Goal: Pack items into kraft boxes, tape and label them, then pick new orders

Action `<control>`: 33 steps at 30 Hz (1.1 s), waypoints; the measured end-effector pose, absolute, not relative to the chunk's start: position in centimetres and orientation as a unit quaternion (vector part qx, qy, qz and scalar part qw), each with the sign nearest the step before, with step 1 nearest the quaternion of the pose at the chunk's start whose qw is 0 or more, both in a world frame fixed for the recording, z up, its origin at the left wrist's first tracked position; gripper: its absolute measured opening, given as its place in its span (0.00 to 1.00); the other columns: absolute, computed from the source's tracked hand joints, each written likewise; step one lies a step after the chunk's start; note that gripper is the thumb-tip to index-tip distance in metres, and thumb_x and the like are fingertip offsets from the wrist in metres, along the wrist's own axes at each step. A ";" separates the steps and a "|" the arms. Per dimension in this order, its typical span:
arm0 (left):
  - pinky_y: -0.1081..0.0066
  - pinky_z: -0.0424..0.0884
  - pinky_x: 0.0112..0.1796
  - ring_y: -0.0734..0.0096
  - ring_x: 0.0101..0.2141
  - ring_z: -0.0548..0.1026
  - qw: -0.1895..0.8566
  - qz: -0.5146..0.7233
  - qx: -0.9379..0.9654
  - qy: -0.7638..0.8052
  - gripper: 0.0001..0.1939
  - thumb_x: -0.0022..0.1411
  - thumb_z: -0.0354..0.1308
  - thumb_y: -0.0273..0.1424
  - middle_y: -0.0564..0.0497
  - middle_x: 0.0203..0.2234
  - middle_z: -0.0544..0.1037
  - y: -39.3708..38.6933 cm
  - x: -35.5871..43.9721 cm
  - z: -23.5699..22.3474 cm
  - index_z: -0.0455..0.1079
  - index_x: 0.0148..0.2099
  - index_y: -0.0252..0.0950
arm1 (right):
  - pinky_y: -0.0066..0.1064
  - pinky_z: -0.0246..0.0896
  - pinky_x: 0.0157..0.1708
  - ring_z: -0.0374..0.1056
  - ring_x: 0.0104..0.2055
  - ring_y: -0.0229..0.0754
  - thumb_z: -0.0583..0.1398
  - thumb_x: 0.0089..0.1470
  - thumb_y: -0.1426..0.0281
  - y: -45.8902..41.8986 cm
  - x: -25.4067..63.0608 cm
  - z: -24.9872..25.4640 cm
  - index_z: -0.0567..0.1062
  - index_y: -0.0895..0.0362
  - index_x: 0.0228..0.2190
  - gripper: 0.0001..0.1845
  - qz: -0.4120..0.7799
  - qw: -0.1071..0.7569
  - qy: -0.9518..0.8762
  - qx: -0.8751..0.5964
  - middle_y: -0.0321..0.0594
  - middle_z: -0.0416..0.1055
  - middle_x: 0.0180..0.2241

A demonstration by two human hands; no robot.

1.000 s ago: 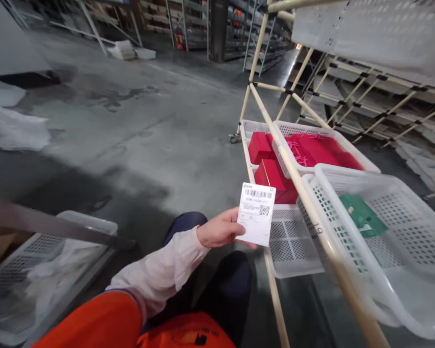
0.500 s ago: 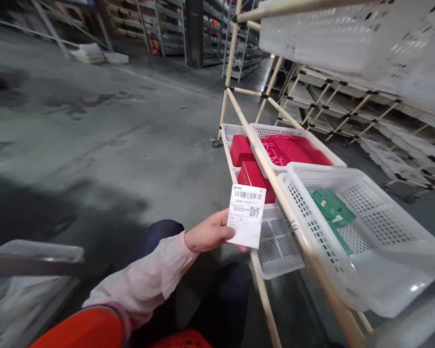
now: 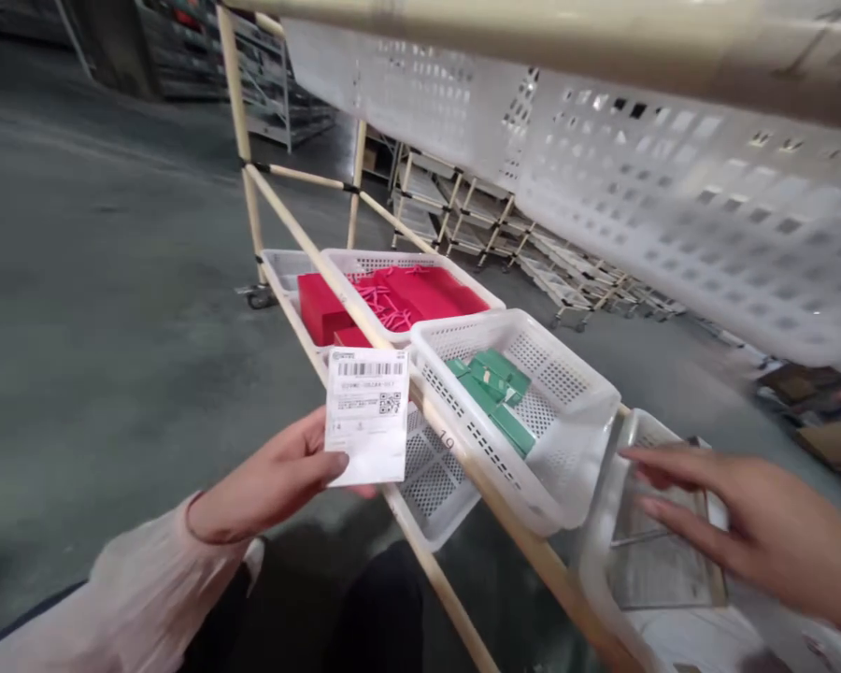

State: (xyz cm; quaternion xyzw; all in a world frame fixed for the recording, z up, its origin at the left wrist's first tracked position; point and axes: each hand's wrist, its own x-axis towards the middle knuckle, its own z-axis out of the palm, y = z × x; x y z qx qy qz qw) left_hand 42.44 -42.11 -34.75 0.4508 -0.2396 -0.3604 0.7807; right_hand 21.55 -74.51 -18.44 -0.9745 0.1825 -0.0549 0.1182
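Observation:
My left hand (image 3: 266, 477) pinches a white barcode label (image 3: 368, 416) with a QR code, holding it up in front of the rack. My right hand (image 3: 757, 523) reaches in from the right, fingers spread, with its fingertips just over a flat packet in clear plastic (image 3: 662, 542). That packet lies in a white basket (image 3: 603, 533) low at the right. Several green boxes (image 3: 491, 388) sit in a perforated white basket (image 3: 511, 421) between my hands. Farther along are red boxes (image 3: 319, 308) and red bags with pink cords (image 3: 420, 294).
The baskets hang on a cream pipe rack (image 3: 287, 229) with casters. A large perforated white basket (image 3: 673, 178) runs overhead. Grey concrete floor (image 3: 105, 280) spreads left, with more pipe racks (image 3: 463, 210) behind and cardboard (image 3: 833, 444) at far right.
The view has swung right. My right hand has come into view over the plastic packet, and my left hand still holds the label.

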 end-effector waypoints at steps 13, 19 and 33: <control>0.68 0.76 0.35 0.57 0.42 0.75 0.779 -0.384 0.453 -0.203 0.23 0.57 0.62 0.31 0.46 0.55 0.71 -41.6 43.6 -36.2 0.68 0.55 0.45 | 0.32 0.58 0.54 0.63 0.56 0.47 0.57 0.41 0.85 -82.0 39.3 -28.2 0.69 0.56 0.53 0.35 0.061 -0.074 0.048 -0.994 0.45 0.64 0.56; 0.68 0.76 0.35 0.62 0.37 0.76 0.788 -0.386 0.448 -0.173 0.24 0.53 0.66 0.29 0.46 0.45 0.78 -41.4 44.1 -36.5 0.70 0.53 0.42 | 0.35 0.58 0.54 0.64 0.54 0.48 0.61 0.44 0.79 -82.6 39.9 -30.8 0.69 0.60 0.51 0.29 0.030 -0.044 0.011 -0.999 0.51 0.64 0.54; 0.67 0.78 0.36 0.59 0.40 0.76 0.774 -0.380 0.480 -0.160 0.25 0.53 0.66 0.29 0.45 0.49 0.75 -41.3 44.9 -37.7 0.67 0.53 0.42 | 0.28 0.59 0.39 0.68 0.42 0.44 0.60 0.50 0.75 -84.1 38.9 -30.5 0.72 0.56 0.43 0.16 0.087 -0.119 0.076 -0.986 0.44 0.69 0.45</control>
